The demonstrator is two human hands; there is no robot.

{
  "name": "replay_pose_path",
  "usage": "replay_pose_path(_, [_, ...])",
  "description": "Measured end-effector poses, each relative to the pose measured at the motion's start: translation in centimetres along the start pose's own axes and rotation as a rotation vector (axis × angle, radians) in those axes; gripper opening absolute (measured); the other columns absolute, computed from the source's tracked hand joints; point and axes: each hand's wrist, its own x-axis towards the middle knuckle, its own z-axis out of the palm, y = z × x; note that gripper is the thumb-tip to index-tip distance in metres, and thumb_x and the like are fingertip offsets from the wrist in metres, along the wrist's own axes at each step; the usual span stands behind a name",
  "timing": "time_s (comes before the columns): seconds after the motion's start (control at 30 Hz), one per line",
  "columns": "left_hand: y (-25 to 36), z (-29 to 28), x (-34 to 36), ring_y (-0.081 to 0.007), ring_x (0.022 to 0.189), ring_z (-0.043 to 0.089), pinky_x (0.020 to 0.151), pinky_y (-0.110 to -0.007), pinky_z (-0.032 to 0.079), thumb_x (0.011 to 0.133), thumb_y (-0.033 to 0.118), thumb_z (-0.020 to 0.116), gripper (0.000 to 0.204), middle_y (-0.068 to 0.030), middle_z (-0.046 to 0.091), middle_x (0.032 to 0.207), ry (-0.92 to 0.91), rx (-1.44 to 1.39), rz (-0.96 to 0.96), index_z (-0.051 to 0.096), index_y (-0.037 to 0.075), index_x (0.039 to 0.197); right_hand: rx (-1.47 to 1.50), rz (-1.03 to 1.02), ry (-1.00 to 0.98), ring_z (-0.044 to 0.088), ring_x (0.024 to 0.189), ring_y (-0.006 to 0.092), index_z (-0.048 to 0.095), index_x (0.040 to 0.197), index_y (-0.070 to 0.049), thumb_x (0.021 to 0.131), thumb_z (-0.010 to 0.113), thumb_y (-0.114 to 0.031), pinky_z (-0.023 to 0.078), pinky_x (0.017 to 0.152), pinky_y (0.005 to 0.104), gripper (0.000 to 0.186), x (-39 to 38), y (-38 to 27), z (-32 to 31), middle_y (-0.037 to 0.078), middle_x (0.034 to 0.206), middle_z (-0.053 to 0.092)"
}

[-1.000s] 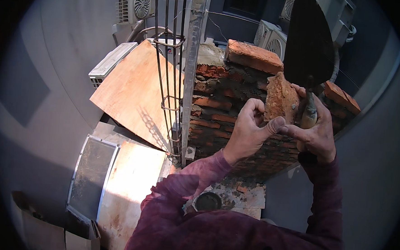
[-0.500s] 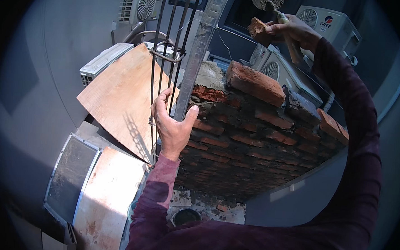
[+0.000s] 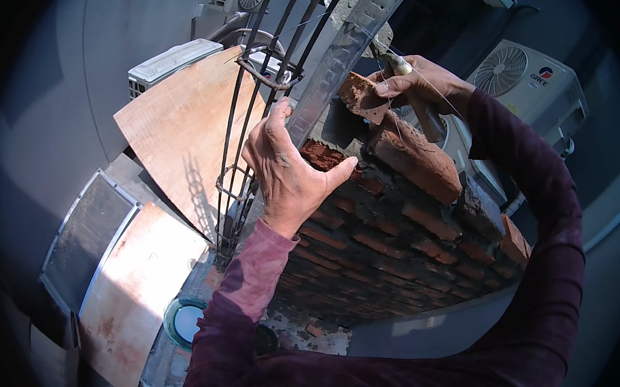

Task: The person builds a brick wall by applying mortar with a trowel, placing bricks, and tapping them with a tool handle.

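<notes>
My right hand [image 3: 431, 84] grips a broken brick [image 3: 362, 99] and a trowel together. The trowel's wooden handle [image 3: 428, 121] slants down below my palm; its blade is partly hidden behind the upright metal strip [image 3: 334, 75]. The brick is just above the end of the brick wall [image 3: 385, 225], beside the strip. My left hand [image 3: 290, 164] is open, thumb and fingers apart, in front of the strip and next to the steel rebar cage [image 3: 247, 113]. A loose-looking brick [image 3: 417, 160] sits on the wall top, right of the held piece.
Outdoor air-conditioner units [image 3: 526, 82] stand behind the wall. A leaning plywood sheet [image 3: 180, 124] is at left, another board [image 3: 140, 283] below it. A teal bucket [image 3: 172, 324] stands beside my left forearm. A thin string crosses near my right hand.
My right hand has come down and left with the brick and trowel, toward the wall's end. My left hand has moved slightly right and up, its thumb spread wider. The view has shifted.
</notes>
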Motion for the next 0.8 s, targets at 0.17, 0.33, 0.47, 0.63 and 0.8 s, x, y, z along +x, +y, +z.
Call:
replay_pose_path(0.17, [0.4,0.9,0.7,-0.0342,0.122,0.040,0.106,-0.047,0.029,0.062,0.034,0.093,0.109,-0.0199,0.043,0.131,0.207,0.031,0.070,0.027,0.001,0.142,-0.043,0.002,0.010,0.065,0.101,0.0194,0.072,0.110,0.004,0.072,0.089,-0.036,0.048,0.098,0.0333,0.057,0.2,0.0,0.1,0.012,0.107,0.072])
replay_pose_path(0.33, [3.7,0.3,-2.1,-0.0208,0.106,0.054,0.097,-0.037,0.045,0.083,0.025,0.079,0.064,-0.0147,0.050,0.120,-0.117,-0.702,-0.191,0.047,-0.006,0.129,-0.009,-0.019,0.105,0.068,0.100,0.0226,0.071,0.109,0.002,0.074,0.088,-0.037,0.052,0.097,0.0369,0.055,-0.7,0.9,-2.6,0.012,0.105,0.071])
replay_pose_path(0.47, [6.3,4.4,0.9,-0.0276,0.130,0.048,0.109,-0.036,0.042,0.092,0.015,0.067,0.069,-0.0229,0.042,0.142,-0.197,-0.975,-0.201,0.031,-0.009,0.146,-0.042,-0.069,0.256,0.070,0.097,0.0226,0.066,0.115,0.003,0.072,0.089,-0.034,0.053,0.097,0.0345,0.062,-0.8,3.2,-6.7,0.013,0.107,0.070])
replay_pose_path(0.63, [7.3,6.8,4.4,-0.0241,0.129,0.052,0.108,-0.035,0.046,0.100,0.008,0.056,0.052,-0.0194,0.048,0.139,-0.251,-1.696,-0.690,0.034,-0.007,0.145,-0.456,-0.140,0.569,0.070,0.088,0.0190,0.068,0.113,0.000,0.070,0.090,-0.030,0.051,0.094,0.0310,0.057,-4.9,0.6,-8.0,0.010,0.102,0.071])
replay_pose_path(0.8, [9.8,-0.2,-0.4,-0.0099,0.101,0.058,0.091,-0.026,0.049,0.095,0.013,0.065,0.027,-0.0078,0.063,0.109,-0.396,-1.256,-0.284,0.058,-0.001,0.117,-0.202,-0.241,0.598,0.071,0.090,0.0210,0.067,0.118,0.003,0.072,0.088,-0.030,0.054,0.095,0.0358,0.060,-15.2,-3.8,-8.5,0.011,0.102,0.071])
